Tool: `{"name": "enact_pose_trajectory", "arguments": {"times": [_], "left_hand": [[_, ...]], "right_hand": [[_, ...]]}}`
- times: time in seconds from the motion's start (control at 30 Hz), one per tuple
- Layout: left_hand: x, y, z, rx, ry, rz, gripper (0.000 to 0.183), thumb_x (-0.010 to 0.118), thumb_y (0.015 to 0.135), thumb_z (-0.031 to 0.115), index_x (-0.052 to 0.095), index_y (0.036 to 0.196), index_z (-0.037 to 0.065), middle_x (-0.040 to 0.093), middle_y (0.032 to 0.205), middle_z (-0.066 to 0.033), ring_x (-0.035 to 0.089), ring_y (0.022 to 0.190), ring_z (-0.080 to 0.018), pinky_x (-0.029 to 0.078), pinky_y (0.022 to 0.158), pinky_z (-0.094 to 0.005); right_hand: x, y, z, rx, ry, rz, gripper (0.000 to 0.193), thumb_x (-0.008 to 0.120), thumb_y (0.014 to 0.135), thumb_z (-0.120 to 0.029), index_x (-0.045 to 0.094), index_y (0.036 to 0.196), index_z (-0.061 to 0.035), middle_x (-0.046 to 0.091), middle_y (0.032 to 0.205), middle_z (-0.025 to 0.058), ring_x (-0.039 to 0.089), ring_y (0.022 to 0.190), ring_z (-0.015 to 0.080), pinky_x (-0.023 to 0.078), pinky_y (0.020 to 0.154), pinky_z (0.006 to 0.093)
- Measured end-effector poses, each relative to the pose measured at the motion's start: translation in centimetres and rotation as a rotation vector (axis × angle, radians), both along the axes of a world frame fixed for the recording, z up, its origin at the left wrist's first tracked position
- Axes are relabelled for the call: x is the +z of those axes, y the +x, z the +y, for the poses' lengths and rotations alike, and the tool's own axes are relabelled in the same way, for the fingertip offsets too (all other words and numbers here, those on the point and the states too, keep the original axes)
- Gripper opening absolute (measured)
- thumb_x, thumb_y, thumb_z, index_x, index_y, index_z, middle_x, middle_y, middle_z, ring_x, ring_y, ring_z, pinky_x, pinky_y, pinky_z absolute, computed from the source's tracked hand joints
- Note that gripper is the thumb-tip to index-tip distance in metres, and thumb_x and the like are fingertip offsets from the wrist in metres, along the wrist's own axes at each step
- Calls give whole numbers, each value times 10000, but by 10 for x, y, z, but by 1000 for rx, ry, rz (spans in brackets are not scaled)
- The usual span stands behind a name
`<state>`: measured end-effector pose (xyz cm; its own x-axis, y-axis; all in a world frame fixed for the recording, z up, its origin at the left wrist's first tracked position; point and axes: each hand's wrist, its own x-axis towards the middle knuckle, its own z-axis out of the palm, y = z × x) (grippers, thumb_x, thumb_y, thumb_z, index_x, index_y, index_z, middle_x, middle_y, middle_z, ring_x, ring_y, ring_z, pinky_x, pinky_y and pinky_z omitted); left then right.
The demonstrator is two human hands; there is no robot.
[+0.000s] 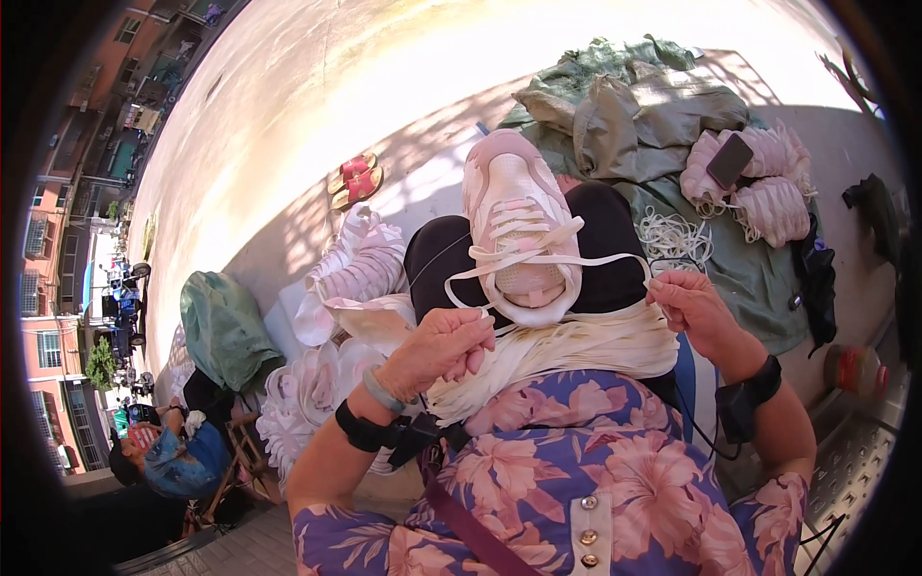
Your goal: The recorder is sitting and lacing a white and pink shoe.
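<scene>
A pale pink and white sneaker rests on my lap between my knees, its toe pointing away from me. A cream shoelace runs through its upper eyelets and crosses over the tongue. My left hand pinches one end of the lace, close to the shoe's heel. Out to the right, my right hand grips the other end between thumb and fingers, with the lace curving up from it. Beneath the shoe's heel, a thick bundle of cream laces lies across my lap.
Stacked pink-white shoe uppers lie at my left, beside a green sack. On the right are loose white laces and tied bundles under a phone. Red sandals stand farther off; another person sits at far left.
</scene>
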<state>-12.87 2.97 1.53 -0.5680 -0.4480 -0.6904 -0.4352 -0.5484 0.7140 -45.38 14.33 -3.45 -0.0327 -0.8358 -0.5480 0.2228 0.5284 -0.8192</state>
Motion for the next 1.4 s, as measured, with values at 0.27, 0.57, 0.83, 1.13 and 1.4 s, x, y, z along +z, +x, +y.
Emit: {"name": "enact_pose_trajectory", "arguments": {"times": [0.27,0.57,0.83,1.13,1.4], "left_hand": [[-26,-72,8,-12,-159,148,244,468,945,152,484,1139,5,572,644,-35,443,397,-45,352,369,-174],[-32,-89,8,97,-438,60,220,488,917,92,527,1113,-1,591,705,-37,485,424,-51,392,376,-177],[-43,-93,7,137,-490,34,128,473,892,43,542,989,-4,605,714,-54,505,437,-59,406,386,-187],[-53,-94,7,113,-655,11,114,467,880,20,538,959,-20,618,705,-61,532,460,-68,426,403,-199],[-52,-96,7,137,-631,8,90,483,881,19,547,936,-14,617,699,-49,530,460,-58,419,399,-196]], "right_hand": [[-4,52,-33,34,100,-397,173,583,914,-213,572,821,-67,536,628,-27,424,462,35,336,427,192],[-25,74,-61,-198,-358,-212,58,560,904,-80,547,864,-41,564,701,-16,491,592,29,405,517,178],[-29,80,-61,-218,-668,333,48,579,858,-37,544,855,-5,552,684,34,491,600,96,423,550,249],[-35,78,-64,-228,-766,470,58,581,819,-1,552,867,-18,554,708,95,535,590,211,433,552,289],[-23,75,-70,-121,-1085,983,148,600,696,-40,534,828,-46,557,748,87,559,656,285,429,572,365]]}}
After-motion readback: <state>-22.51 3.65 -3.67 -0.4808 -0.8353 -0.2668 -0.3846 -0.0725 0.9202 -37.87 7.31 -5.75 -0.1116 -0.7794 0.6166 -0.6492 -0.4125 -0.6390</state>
